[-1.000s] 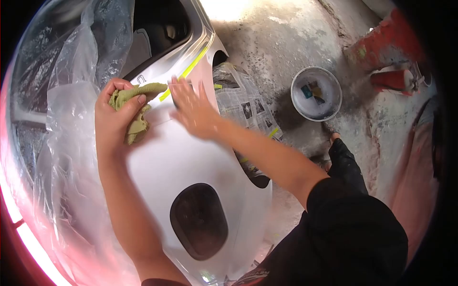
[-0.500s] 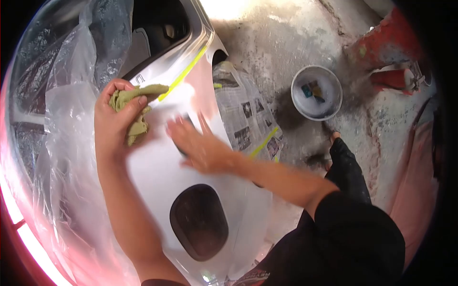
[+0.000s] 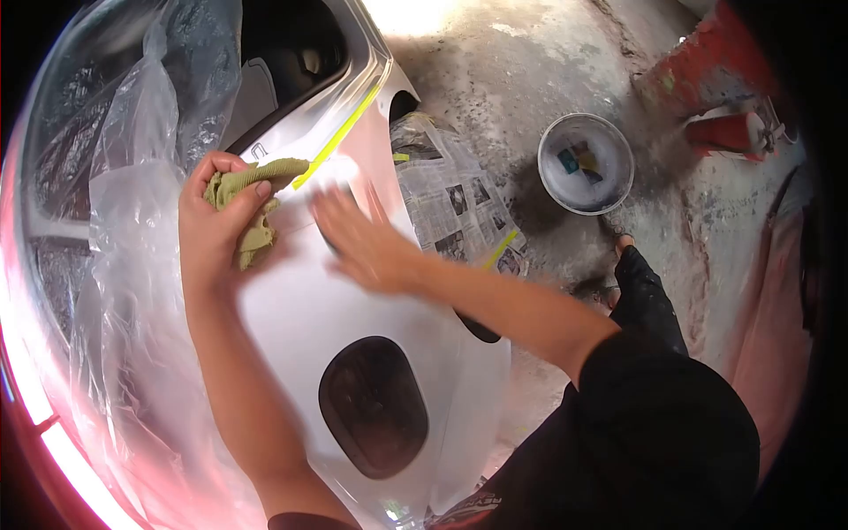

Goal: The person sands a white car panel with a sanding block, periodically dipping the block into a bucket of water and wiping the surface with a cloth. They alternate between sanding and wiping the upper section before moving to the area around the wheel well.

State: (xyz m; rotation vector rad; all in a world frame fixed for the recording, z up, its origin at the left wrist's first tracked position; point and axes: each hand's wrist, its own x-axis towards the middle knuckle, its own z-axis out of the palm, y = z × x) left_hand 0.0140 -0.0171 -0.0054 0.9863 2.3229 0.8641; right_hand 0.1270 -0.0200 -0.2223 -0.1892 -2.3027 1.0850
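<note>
My left hand (image 3: 216, 212) is closed around a crumpled olive-green cloth (image 3: 256, 190), above the white car body panel (image 3: 300, 309). To its right, my right hand (image 3: 358, 238) lies palm down over the same panel, blurred by motion. A thin dark edge shows beneath its fingers; it looks like a flat pad, mostly hidden by the hand. Yellow-green tape (image 3: 340, 137) runs along the panel just beyond both hands. A dark rounded opening (image 3: 374, 406) sits nearer to me in the bodywork.
Clear plastic sheeting (image 3: 132, 265) drapes over the left side. Taped newspaper (image 3: 446, 199) covers the wheel area. A round bucket (image 3: 586, 164) with liquid and small pieces inside stands on the stained floor, near my foot. A red object (image 3: 729, 134) lies at the upper right.
My right hand has shifted slightly away from me over the panel. My left hand and the cloth stay almost in place. The view has moved a little.
</note>
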